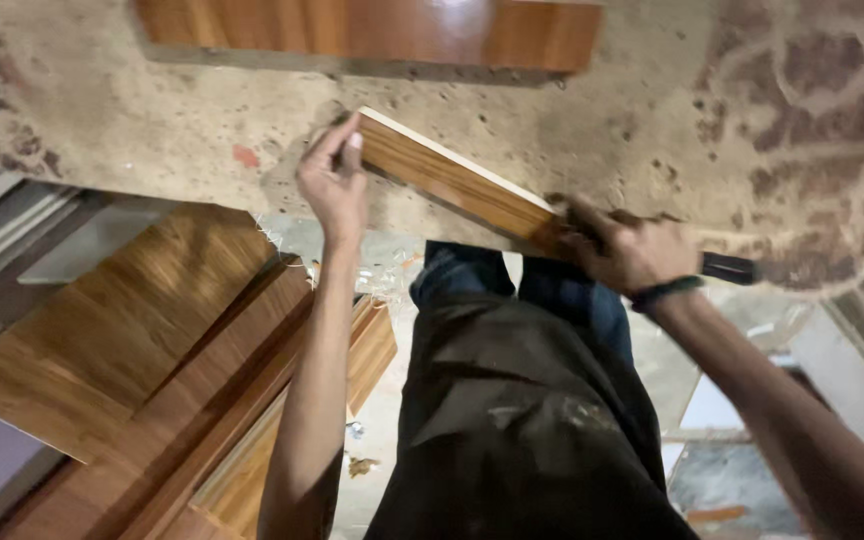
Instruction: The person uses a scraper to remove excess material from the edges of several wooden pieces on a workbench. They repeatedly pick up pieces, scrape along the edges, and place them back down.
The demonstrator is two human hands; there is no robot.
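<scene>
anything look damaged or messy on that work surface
Yes. The work surface is worn, pitted and stained, with a reddish spot near the left hand. The wood-grain strip lies askew across its edge, held by the left hand and the right hand. Scraps litter the floor below.

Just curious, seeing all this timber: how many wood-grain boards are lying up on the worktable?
2. One narrow strip lies near the table's edge, left hand at its end and right hand on it. A wider board lies at the far side, partly cut off.

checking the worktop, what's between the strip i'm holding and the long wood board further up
Only bare, stained worktop lies between the strip and the board, seen in the head view.
</scene>
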